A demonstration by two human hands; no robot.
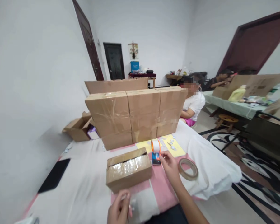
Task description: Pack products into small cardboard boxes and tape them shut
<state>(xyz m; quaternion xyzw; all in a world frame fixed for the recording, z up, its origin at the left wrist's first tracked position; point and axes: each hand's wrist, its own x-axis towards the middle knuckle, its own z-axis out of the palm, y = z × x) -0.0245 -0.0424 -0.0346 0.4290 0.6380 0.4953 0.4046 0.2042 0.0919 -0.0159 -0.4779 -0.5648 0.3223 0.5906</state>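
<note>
- While the right hand reached over the cloth-covered table, its thumb and forefinger pinched the right edge of a blue-and-orange tape dispenser, which carried a pale roll at its far end.
- The left hand hung by the near side of the small carton, fingertips bunched; something clear and pinkish showed beside them, but I could not tell whether they grasped it.
- The small carton lay between the hands and the stack of cartons, just left of the tape dispenser, with glossy clear tape on its top and a dark gap along a seam.
- Its cardboard looked stiff along the edges and likely to give at that gap; its weight could not be judged. Both ends, low down, seemed the sounder hold, as the taped top looked slippery.
- The tape dispenser seemed light, hard and smooth, best held by its frame, clear of any cutting edge, which was too small to make out.
- A brown tape roll lay flat, right of the right hand.
</note>
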